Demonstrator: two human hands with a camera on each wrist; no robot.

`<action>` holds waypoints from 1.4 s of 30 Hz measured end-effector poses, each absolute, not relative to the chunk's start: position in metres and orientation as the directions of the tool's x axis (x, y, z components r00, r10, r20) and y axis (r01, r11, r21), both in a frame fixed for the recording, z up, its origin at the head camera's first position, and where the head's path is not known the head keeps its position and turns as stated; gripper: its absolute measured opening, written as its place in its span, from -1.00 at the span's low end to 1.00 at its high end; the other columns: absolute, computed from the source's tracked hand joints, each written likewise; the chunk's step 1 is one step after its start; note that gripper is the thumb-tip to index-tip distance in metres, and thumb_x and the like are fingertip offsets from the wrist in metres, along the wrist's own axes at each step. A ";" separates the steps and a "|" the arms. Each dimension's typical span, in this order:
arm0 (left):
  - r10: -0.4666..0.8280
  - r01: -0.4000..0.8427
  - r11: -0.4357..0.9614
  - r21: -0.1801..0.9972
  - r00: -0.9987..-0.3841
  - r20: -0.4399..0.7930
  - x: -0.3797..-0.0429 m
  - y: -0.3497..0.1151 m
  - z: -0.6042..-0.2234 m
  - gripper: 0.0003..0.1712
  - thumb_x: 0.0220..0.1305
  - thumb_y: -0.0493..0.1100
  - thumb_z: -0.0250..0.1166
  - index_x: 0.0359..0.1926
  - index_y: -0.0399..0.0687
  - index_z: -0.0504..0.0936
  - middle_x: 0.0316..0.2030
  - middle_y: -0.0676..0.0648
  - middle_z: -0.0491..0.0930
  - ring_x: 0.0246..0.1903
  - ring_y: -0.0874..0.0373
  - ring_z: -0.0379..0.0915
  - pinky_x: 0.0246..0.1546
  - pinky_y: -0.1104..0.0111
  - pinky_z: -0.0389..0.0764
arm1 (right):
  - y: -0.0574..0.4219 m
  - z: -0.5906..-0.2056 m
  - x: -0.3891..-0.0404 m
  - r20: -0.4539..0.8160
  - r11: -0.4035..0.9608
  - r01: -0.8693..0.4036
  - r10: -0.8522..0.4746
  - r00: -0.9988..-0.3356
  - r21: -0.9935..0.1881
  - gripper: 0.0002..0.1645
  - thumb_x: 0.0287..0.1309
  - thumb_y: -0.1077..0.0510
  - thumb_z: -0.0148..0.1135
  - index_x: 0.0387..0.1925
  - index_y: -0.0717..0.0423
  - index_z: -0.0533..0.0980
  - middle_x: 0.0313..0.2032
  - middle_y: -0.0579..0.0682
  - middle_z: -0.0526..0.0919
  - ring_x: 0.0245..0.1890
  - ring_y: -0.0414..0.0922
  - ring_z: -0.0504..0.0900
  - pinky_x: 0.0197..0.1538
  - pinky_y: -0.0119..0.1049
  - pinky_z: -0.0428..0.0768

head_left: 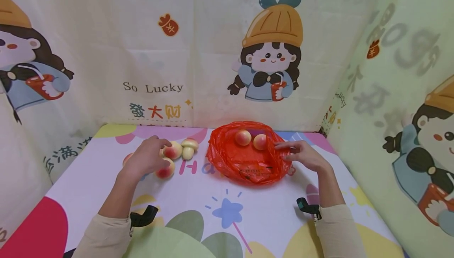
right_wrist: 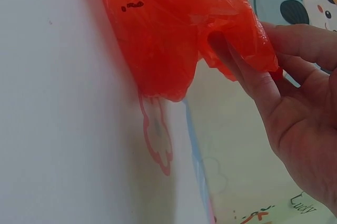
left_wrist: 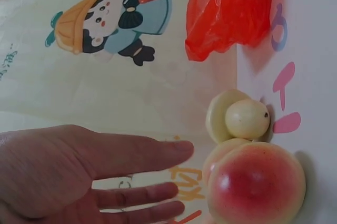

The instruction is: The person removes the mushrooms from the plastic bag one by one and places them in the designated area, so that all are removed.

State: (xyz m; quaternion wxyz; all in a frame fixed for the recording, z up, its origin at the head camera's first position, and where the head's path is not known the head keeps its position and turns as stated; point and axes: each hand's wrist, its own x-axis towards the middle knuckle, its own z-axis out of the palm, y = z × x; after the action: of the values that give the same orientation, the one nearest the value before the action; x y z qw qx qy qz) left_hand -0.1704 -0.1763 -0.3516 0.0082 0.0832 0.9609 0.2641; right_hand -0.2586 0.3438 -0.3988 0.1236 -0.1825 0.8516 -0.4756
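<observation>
A red plastic bag (head_left: 228,151) lies with its mouth spread wide, and two peaches (head_left: 243,137) sit inside it. At its right rim my right hand (head_left: 305,153) holds the thin plastic; in the right wrist view the thumb (right_wrist: 258,84) goes in behind the film, with the fingers on the other side. My left hand (head_left: 143,159) is over a group of peaches (head_left: 165,168) on the left, its fingers extended and apart. The left wrist view shows nothing in its grasp, a peach (left_wrist: 256,184) lying just beyond the fingertips. Touching that group is a pale mushroom (head_left: 189,147).
The table is covered by a colourful printed cloth (head_left: 227,212). Behind it and on both sides hang pale curtains (head_left: 209,53) with cartoon figures. Each wrist carries a small black device (head_left: 143,216) at the cuff.
</observation>
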 end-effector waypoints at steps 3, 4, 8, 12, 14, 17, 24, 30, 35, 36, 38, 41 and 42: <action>0.176 0.191 0.821 0.537 -0.981 0.080 -0.172 -0.172 -0.349 -0.38 0.15 -0.21 0.51 0.24 -0.25 0.61 0.10 -0.32 0.55 0.10 -0.24 0.48 0.05 -0.07 0.67 | 0.344 -0.398 -0.259 -0.032 0.480 -0.199 -0.431 -0.902 -0.854 -0.54 0.27 0.27 0.33 0.19 -0.02 0.68 0.36 0.08 0.57 0.38 0.22 0.41 0.06 -0.03 0.75; 0.180 0.200 0.810 0.552 -0.979 0.091 -0.173 -0.170 -0.349 -0.38 0.16 -0.21 0.51 0.25 -0.22 0.61 0.11 -0.30 0.55 0.12 -0.24 0.48 0.03 -0.05 0.69 | 0.344 -0.397 -0.259 -0.030 0.479 -0.201 -0.431 -0.902 -0.854 -0.54 0.27 0.27 0.33 0.19 -0.02 0.68 0.36 0.08 0.57 0.37 0.22 0.41 0.07 0.00 0.75; 0.223 0.248 0.747 0.616 -0.967 0.120 -0.176 -0.157 -0.345 -0.37 0.18 -0.19 0.53 0.28 -0.11 0.61 0.12 -0.23 0.56 0.15 -0.22 0.52 -0.04 0.05 0.76 | 0.344 -0.397 -0.259 -0.027 0.473 -0.201 -0.433 -0.901 -0.858 -0.53 0.26 0.27 0.33 0.20 0.00 0.68 0.37 0.09 0.56 0.37 0.22 0.40 0.08 0.06 0.74; 0.280 0.304 0.673 0.674 -0.948 0.149 -0.180 -0.141 -0.341 -0.37 0.17 -0.19 0.53 0.29 -0.06 0.62 0.14 -0.17 0.61 0.10 -0.15 0.58 -0.04 0.10 0.76 | 0.344 -0.397 -0.258 -0.028 0.473 -0.198 -0.430 -0.903 -0.859 -0.53 0.26 0.28 0.33 0.20 0.01 0.68 0.37 0.09 0.56 0.37 0.21 0.40 0.05 -0.03 0.76; 0.307 0.327 0.646 0.690 -0.939 0.157 -0.184 -0.132 -0.339 -0.37 0.18 -0.21 0.52 0.30 -0.02 0.61 0.15 -0.14 0.63 0.09 -0.11 0.61 -0.03 0.10 0.77 | 0.344 -0.397 -0.258 -0.031 0.473 -0.194 -0.428 -0.903 -0.859 -0.53 0.26 0.28 0.33 0.20 0.01 0.68 0.36 0.09 0.56 0.38 0.21 0.40 0.04 -0.08 0.76; 0.349 0.365 0.619 0.695 -0.921 0.173 -0.192 -0.115 -0.334 -0.37 0.19 -0.19 0.53 0.30 0.01 0.61 0.15 -0.11 0.65 0.08 -0.06 0.63 0.00 0.11 0.77 | 0.344 -0.397 -0.257 -0.033 0.472 -0.190 -0.425 -0.904 -0.861 -0.53 0.26 0.29 0.33 0.20 0.01 0.68 0.37 0.09 0.55 0.39 0.22 0.39 0.05 -0.08 0.76; 0.426 0.380 0.540 0.751 -0.893 0.146 -0.214 -0.081 -0.330 -0.39 0.20 -0.19 0.52 0.29 0.07 0.61 0.19 -0.06 0.63 0.19 -0.11 0.58 0.03 0.15 0.76 | 0.345 -0.396 -0.258 -0.034 0.474 -0.186 -0.417 -0.908 -0.861 -0.54 0.26 0.28 0.33 0.19 -0.01 0.69 0.37 0.08 0.56 0.38 0.21 0.40 0.03 -0.09 0.76; 0.446 0.361 0.518 0.775 -0.888 0.115 -0.228 -0.065 -0.330 -0.41 0.20 -0.18 0.53 0.26 0.10 0.62 0.17 0.00 0.64 0.20 -0.03 0.59 -0.02 0.18 0.78 | 0.343 -0.395 -0.258 -0.038 0.480 -0.186 -0.419 -0.907 -0.857 -0.54 0.26 0.27 0.33 0.19 -0.01 0.69 0.36 0.08 0.56 0.37 0.21 0.41 0.02 -0.14 0.76; 0.470 0.333 0.489 0.806 -0.879 0.078 -0.241 -0.055 -0.334 -0.43 0.23 -0.19 0.52 0.26 0.12 0.62 0.15 0.01 0.64 0.18 -0.04 0.60 0.00 0.18 0.77 | 0.343 -0.395 -0.257 -0.028 0.471 -0.195 -0.426 -0.904 -0.860 -0.54 0.26 0.28 0.33 0.19 0.00 0.68 0.36 0.08 0.56 0.36 0.20 0.41 0.02 -0.15 0.76; 0.477 0.331 0.481 0.812 -0.876 0.074 -0.244 -0.053 -0.335 -0.43 0.23 -0.19 0.52 0.26 0.12 0.62 0.15 0.01 0.64 0.18 -0.04 0.60 0.01 0.18 0.77 | 0.343 -0.395 -0.257 -0.026 0.467 -0.197 -0.429 -0.903 -0.862 -0.54 0.26 0.29 0.32 0.19 0.01 0.68 0.36 0.08 0.56 0.36 0.20 0.41 0.02 -0.15 0.76; 0.489 0.325 0.464 0.824 -0.870 0.068 -0.248 -0.049 -0.338 -0.44 0.23 -0.19 0.51 0.25 0.15 0.63 0.14 0.02 0.65 0.18 -0.05 0.60 0.02 0.17 0.76 | 0.343 -0.397 -0.257 -0.022 0.463 -0.202 -0.434 -0.901 -0.863 -0.54 0.26 0.29 0.32 0.19 0.01 0.68 0.36 0.09 0.56 0.36 0.20 0.41 0.02 -0.15 0.76; 0.502 0.320 0.448 0.835 -0.863 0.062 -0.254 -0.043 -0.340 -0.45 0.23 -0.18 0.51 0.24 0.16 0.64 0.12 0.04 0.66 0.16 0.01 0.60 0.02 0.16 0.76 | 0.344 -0.399 -0.257 -0.021 0.467 -0.205 -0.436 -0.900 -0.860 -0.54 0.26 0.29 0.32 0.18 0.00 0.69 0.36 0.08 0.57 0.37 0.20 0.41 0.03 -0.15 0.76; 0.506 0.320 0.441 0.838 -0.860 0.062 -0.256 -0.041 -0.340 -0.45 0.23 -0.18 0.51 0.24 0.16 0.64 0.13 0.04 0.66 0.17 0.01 0.60 0.03 0.15 0.76 | 0.344 -0.399 -0.257 -0.023 0.468 -0.204 -0.434 -0.901 -0.860 -0.54 0.26 0.29 0.32 0.18 0.00 0.69 0.36 0.07 0.57 0.37 0.19 0.41 0.03 -0.15 0.76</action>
State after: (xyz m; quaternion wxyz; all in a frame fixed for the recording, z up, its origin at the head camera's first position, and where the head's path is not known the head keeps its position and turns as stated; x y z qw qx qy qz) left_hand -0.2561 -0.0410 -0.3397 0.0993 0.2452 0.8430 0.4684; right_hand -0.2575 0.3439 -0.3994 0.1197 -0.1880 0.8483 -0.4803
